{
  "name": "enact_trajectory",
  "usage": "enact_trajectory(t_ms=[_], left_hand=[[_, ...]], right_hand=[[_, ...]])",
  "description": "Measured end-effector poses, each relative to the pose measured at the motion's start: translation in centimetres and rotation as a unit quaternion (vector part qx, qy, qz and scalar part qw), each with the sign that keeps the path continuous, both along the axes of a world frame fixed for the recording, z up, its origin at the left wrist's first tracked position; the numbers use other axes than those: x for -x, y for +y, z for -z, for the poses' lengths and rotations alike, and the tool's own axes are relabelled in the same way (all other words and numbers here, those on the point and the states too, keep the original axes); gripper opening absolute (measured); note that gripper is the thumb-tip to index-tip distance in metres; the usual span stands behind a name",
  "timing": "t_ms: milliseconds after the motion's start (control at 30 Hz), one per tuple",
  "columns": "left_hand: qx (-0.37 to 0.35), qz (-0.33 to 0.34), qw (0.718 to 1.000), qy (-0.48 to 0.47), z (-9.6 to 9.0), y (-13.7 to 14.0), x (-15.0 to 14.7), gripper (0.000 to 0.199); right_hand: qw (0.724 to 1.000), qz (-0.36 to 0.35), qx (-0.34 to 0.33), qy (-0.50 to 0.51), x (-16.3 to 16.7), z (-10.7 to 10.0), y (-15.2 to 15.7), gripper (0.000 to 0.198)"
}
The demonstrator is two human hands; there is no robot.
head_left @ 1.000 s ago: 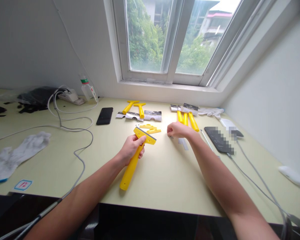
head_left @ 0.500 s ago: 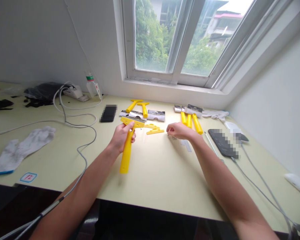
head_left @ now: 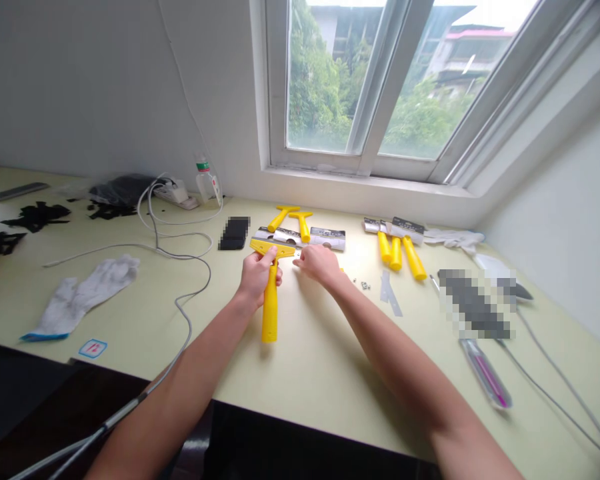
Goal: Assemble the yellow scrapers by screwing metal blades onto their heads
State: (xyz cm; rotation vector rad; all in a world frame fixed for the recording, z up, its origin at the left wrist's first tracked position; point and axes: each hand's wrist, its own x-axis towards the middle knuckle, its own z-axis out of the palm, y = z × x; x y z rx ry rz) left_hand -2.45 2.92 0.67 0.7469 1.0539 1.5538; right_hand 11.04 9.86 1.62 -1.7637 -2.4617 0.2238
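Right hand (head_left: pixel 320 262) has swung left from the little metal bits (head_left: pixel 365 285) since a second ago. Going across: left hand (head_left: pixel 255 275) grips the yellow scraper (head_left: pixel 270 313) by its neck, held above the table (head_left: pixel 300 373); right one's bunched up beside its head, can't tell if it's pinching anything; then those bits, then two thin strips (head_left: pixel 391 295).

left grip (head_left: pixel 258 275) curled near right grip (head_left: pixel 320 263)
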Motion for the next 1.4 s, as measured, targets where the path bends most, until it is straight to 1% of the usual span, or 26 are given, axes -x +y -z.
enact_trajectory(t_ms=[100,200,300,433,633,733,867,1067,1267,1333,1400], left_hand=[[-0.005,0.005,1.0,-0.004,-0.2,-0.1,0.0,0.031],[-0.011,0.013,1.0,-0.009,-0.3,-0.2,-0.1,0.033],[-0.007,0.016,1.0,-0.01,-0.5,-0.3,-0.2,0.034],[-0.012,0.01,1.0,-0.008,-0.5,-0.3,-0.1,0.034],[-0.018,0.012,1.0,0.001,-0.4,-0.2,-0.1,0.031],[-0.018,0.017,1.0,0.006,-0.4,-0.2,-0.1,0.032],[-0.019,0.028,0.999,0.004,-0.4,-0.4,-0.3,0.032],[-0.021,0.046,0.999,0.006,-0.5,-0.8,-0.8,0.033],[-0.036,0.062,0.997,0.015,-0.3,-0.9,-0.7,0.033],[-0.035,0.063,0.997,0.017,-0.2,-0.9,-0.7,0.033],[-0.034,0.066,0.997,0.022,-0.3,-1.0,-0.8,0.034]], right_hand=[[1.0,0.015,0.006,-0.019,0.4,0.5,0.2,0.022],[0.999,0.013,0.02,-0.032,0.3,0.8,0.2,0.018],[0.999,0.009,0.034,-0.035,0.1,0.8,0.3,0.021],[0.999,0.018,0.035,-0.031,0.4,0.6,0.3,0.027],[0.999,0.017,0.036,-0.026,1.0,0.6,0.2,0.021],[0.998,-0.002,0.051,-0.022,0.7,0.7,0.4,0.018],[0.996,-0.059,0.063,-0.012,-0.3,0.6,0.0,0.017],[0.992,-0.118,0.031,0.014,-1.7,0.4,-0.8,0.013],[0.989,-0.138,0.026,0.05,-1.5,1.2,-0.8,0.011],[0.988,-0.138,0.021,0.071,-1.7,1.0,-0.6,0.013],[0.987,-0.132,0.012,0.093,-2.5,0.1,-0.5,0.018]])
